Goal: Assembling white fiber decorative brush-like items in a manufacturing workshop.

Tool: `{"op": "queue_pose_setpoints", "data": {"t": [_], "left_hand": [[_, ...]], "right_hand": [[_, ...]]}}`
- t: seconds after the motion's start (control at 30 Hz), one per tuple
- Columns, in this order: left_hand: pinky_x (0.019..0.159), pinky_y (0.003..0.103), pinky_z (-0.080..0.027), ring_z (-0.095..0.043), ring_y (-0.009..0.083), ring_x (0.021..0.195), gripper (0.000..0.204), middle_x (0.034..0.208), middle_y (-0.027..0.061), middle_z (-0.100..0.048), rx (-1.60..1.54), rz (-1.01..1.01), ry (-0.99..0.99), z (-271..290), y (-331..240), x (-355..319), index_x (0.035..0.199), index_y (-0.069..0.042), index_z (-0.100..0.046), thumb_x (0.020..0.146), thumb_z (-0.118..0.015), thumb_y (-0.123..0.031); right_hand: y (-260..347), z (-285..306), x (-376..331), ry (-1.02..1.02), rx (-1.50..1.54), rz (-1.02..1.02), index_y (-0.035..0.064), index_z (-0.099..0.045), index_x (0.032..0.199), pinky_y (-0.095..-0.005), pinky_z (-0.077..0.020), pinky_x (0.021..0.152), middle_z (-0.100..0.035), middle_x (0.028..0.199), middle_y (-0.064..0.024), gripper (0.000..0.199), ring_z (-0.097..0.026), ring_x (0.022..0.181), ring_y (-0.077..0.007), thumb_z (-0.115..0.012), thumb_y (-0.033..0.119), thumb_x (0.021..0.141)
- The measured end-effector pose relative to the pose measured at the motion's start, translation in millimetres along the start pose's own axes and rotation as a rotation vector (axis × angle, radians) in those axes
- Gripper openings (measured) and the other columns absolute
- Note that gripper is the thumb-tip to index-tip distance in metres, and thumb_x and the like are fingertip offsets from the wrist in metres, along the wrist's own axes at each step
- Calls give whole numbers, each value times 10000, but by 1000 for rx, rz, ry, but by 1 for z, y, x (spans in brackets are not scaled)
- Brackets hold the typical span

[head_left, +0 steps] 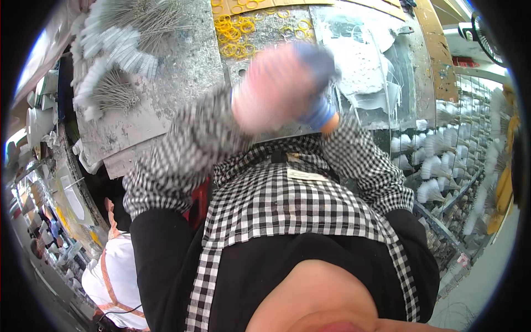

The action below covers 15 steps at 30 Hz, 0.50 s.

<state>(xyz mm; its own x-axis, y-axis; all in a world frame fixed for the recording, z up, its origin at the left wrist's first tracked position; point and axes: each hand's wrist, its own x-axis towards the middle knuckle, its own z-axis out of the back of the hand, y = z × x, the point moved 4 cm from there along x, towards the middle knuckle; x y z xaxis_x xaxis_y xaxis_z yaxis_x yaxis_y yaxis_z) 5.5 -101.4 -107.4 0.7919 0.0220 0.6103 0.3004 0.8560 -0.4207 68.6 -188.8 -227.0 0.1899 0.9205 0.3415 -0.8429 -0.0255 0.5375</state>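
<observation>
My left hand (pixel 270 91), in a pale pink striped glove, is raised in front of my chest and smeared by motion. Pressed against its right side is my right hand (pixel 319 88), in a blue glove with an orange cuff edge. Both checked sleeves rise to meet there, above the near edge of the grey workbench (pixel 182 77). The blur hides the fingers, so I cannot make out whether either hand holds anything. Below them I see my own checked apron and black top.
Yellow rubber rings (pixel 235 33) lie scattered on the bench's far side. Bundles of thin white-tipped rods (pixel 119 41) lie at its left. A white-splashed clear sheet (pixel 368 61) covers its right. Racks of white tufts (pixel 442 166) stand on the right. A person in white (pixel 113 274) is at lower left.
</observation>
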Motion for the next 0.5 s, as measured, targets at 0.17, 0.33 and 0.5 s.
{"op": "queue_pose_setpoints", "data": {"t": [0.17,0.33,0.5], "left_hand": [[761,346,-582,-700,243,886,178,1001,35,-710,7,125,41,24,10,8,974,-169,-750,802,-729,-124],[688,369,-572,-682,260,845,264,1005,45,-681,-34,-37,-130,38,-8,14,990,-161,-736,730,-745,-115],[689,373,-561,-682,252,856,283,1024,44,-673,114,-149,-109,10,-29,-31,1013,-145,-709,732,-702,-176]], "right_hand": [[14,5,12,52,-100,1,123,-721,1094,-369,-518,863,-715,1073,-65,353,-672,1007,-223,-785,308,800],[24,41,28,-256,212,-32,94,-700,1068,-392,-541,774,-715,1015,-101,292,-685,942,-284,-753,250,827],[-19,-41,-44,-50,888,-362,60,-685,1152,-366,-517,956,-698,1133,-97,472,-671,1027,-256,-859,208,738]]}}
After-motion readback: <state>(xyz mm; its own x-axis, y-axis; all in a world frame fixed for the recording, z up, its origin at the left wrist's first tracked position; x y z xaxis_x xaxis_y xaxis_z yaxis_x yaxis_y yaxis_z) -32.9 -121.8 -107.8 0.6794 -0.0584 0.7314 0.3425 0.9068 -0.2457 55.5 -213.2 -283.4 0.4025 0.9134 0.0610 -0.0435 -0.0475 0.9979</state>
